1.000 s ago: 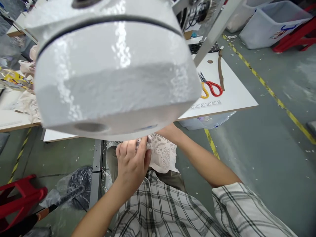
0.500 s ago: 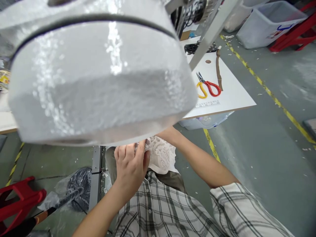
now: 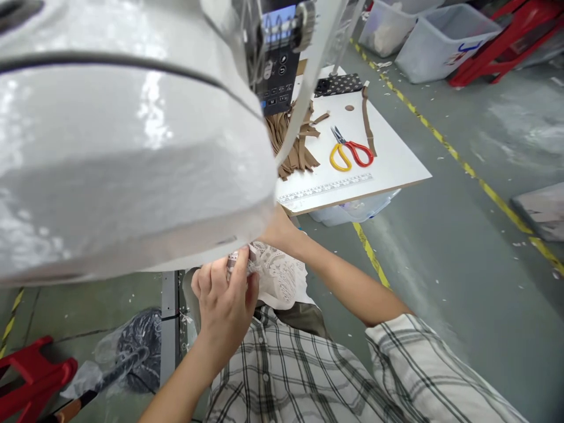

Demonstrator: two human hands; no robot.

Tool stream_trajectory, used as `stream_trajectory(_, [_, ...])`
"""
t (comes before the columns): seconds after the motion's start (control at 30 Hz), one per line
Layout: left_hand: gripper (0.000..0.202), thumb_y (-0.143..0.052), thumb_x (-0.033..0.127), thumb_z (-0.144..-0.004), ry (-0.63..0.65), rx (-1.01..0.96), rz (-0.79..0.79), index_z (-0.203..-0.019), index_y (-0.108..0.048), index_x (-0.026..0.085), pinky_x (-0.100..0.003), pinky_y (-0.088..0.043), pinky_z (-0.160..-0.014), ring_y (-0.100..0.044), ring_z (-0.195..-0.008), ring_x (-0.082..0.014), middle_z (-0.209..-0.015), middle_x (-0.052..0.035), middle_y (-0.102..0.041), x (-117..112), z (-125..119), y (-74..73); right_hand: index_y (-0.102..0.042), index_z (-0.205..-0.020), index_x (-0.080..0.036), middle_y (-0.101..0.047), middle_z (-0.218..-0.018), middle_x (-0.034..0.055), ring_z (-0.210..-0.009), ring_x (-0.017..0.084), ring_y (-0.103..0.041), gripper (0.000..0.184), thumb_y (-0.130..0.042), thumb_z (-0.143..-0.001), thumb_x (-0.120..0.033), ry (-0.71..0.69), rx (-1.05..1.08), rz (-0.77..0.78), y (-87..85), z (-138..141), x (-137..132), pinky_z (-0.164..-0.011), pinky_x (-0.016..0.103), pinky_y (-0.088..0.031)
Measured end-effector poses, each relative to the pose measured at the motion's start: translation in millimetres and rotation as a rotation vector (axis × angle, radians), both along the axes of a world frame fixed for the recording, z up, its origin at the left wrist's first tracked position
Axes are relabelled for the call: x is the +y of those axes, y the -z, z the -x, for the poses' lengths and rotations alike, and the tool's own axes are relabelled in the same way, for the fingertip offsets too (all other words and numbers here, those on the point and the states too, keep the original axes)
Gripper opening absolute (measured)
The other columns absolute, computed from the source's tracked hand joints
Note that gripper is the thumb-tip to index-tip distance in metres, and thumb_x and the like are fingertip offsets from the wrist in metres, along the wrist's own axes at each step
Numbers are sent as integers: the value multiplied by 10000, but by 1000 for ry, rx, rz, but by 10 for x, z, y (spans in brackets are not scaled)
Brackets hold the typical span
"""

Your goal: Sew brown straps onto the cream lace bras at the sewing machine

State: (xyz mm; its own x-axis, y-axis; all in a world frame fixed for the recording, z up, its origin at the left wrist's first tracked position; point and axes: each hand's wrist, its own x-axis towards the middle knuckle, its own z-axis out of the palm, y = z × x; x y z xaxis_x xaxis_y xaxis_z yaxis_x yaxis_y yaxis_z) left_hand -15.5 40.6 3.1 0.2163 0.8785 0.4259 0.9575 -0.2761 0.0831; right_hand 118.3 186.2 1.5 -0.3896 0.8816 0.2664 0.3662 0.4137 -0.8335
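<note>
My left hand (image 3: 224,302) is closed, pinching the edge of a white lace fabric piece (image 3: 282,279) just under the big white sewing machine head (image 3: 123,153). My right forearm reaches in from the right toward the same lace. My right hand (image 3: 275,232) is mostly hidden behind the machine head and the lace, so its fingers do not show. The lace hangs down over my lap, above my plaid shirt.
A white table (image 3: 388,164) holds red and yellow scissors (image 3: 350,154), brown fabric strips (image 3: 295,141) and a printed ruler. Plastic bins (image 3: 440,41) and red stools stand on the grey floor. A dark bag in plastic (image 3: 136,346) lies at lower left beside a table leg.
The view has swung left, so the machine head fills more of the left and the brown strips show. My left hand has shifted slightly left and down, still pinching the lace.
</note>
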Motion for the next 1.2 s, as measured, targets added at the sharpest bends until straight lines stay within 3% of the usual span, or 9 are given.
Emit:
stream_trajectory(0.23, [510,-669,265,-867,10,-70,-28,-1356,-534,213,-447,-369,-1016,-541,-1188,-313,-1274,-176,-569,-35,6,19,-555,-865,-204,-607,-953,59,-905,213,-556,118,-485,-782,-157,7,78,-45,66,4,-2,-753,309,-436])
stream_trajectory(0.63, [376,-576,286,-925,-83,-300,-22,-1284,-511,197,-440,-392,-985,-505,-1180,-284,-1242,-157,-541,-41,88,43,-609,-879,-190,-614,-965,56,-760,175,-531,119,-541,-782,-198,7,141,-23,102,20,-20,-711,302,-445])
stream_trajectory(0.83, [324,-475,404,-977,-211,-677,172,-1214,-514,187,-374,-452,-932,-563,-1108,-239,-1159,-121,-576,24,228,124,-599,-857,-195,-619,-957,59,-839,197,-559,91,-555,-778,-184,-7,149,-41,117,41,-6,-743,310,-461])
stream_trajectory(1.0, [369,-441,511,-966,-177,-848,422,-1087,-567,186,-346,-468,-895,-609,-1005,-229,-1041,-89,-640,159,368,142,-618,-879,-185,-620,-962,62,-829,195,-560,95,-566,-806,-219,1,122,-12,73,60,-17,-732,302,-453])
stream_trajectory(1.2, [386,-524,516,-920,-137,-1000,452,-1131,-567,195,-330,-466,-889,-619,-1020,-238,-1090,-90,-654,204,404,142,-602,-871,-179,-603,-999,52,-871,190,-564,108,-572,-772,-149,-5,132,2,65,77,-31,-753,292,-434])
